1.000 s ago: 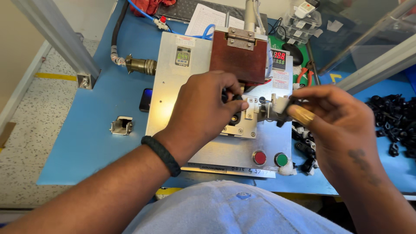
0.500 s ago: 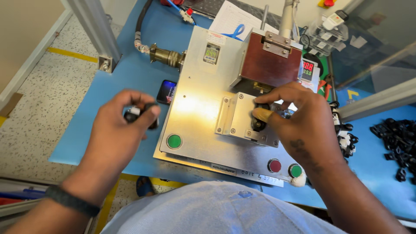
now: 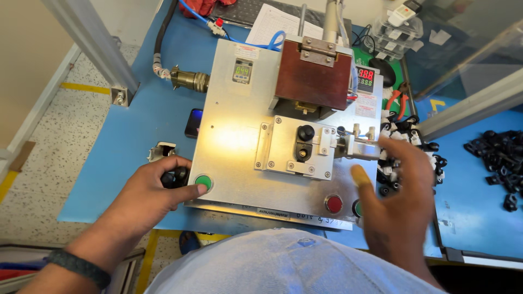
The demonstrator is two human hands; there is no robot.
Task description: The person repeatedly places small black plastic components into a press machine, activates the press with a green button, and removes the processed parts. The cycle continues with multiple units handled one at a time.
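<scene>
**Green button thumbed, black part sitting in the fixture**

Left hand [image 3: 155, 190] is curled over a small dark piece – thumb on the green button [image 3: 203, 182]. Right hand [image 3: 395, 188] is spread wide, empty, at 3 o'clock of the black part [image 3: 304, 140] seated in the fixture [image 3: 297, 146].

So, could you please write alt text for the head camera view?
A person's left hand thumbs a green button on a metal press fixture, while the right hand hovers blurred near the red button. Black clips lie right.
</scene>
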